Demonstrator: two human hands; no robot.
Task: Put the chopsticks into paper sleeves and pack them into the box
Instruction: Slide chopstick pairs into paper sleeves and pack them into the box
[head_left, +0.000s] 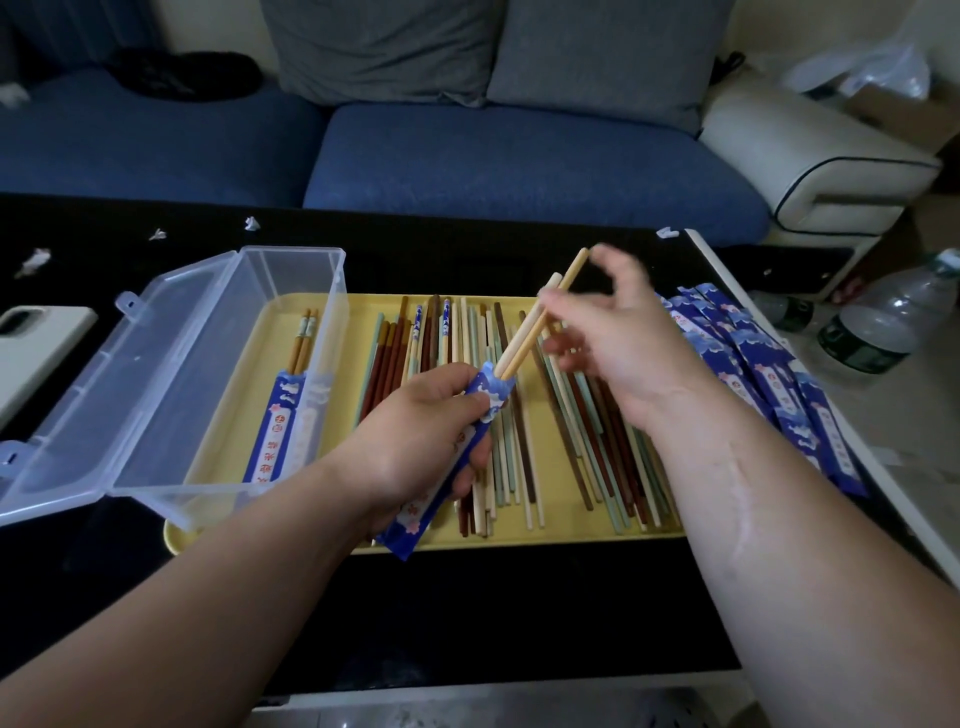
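My left hand (415, 431) grips a blue patterned paper sleeve (441, 470) tilted above the yellow tray (249, 364). Two pale chopsticks (524, 338) stick out of the sleeve's open top, pointing up and right. My right hand (608, 332) is at their upper ends, with a finger touching the tip of the longer one. Several loose chopsticks (519, 415) in brown, cream and green lie across the tray. The clear plastic box (218, 364) stands open at the tray's left end and holds one sleeved pair (283, 415).
A pile of empty blue sleeves (763, 379) lies right of the tray on the black table. A phone (31, 338) lies at the left edge. Plastic bottles (883, 322) stand on the floor to the right. A blue sofa (467, 156) is behind the table.
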